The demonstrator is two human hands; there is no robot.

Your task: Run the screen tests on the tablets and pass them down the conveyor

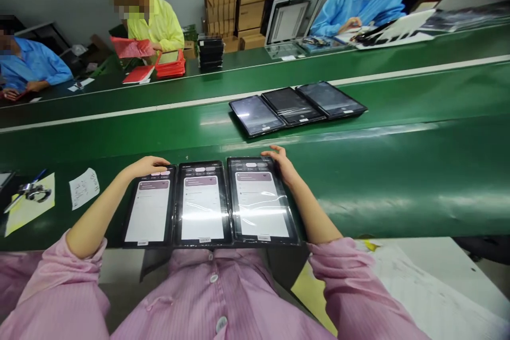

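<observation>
Three tablets lie side by side at the green bench's near edge, screens lit with pale pages: a left tablet (150,212), a middle tablet (202,210) and a right tablet (261,202). A small white label shows at the bottom of each. My left hand (148,166) is open, its outstretched fingers resting over the top of the left tablet. At the upper right corner of the right tablet, my right hand (279,162) touches the edge with its fingers apart.
Farther back, several dark-screened tablets (297,107) overlap on the green belt (167,125). To the left lie a handwritten note (84,189) and a yellow paper (34,204) with a pen and metal item. Co-workers sit opposite, near red pouches (170,64) and a black stack (210,53).
</observation>
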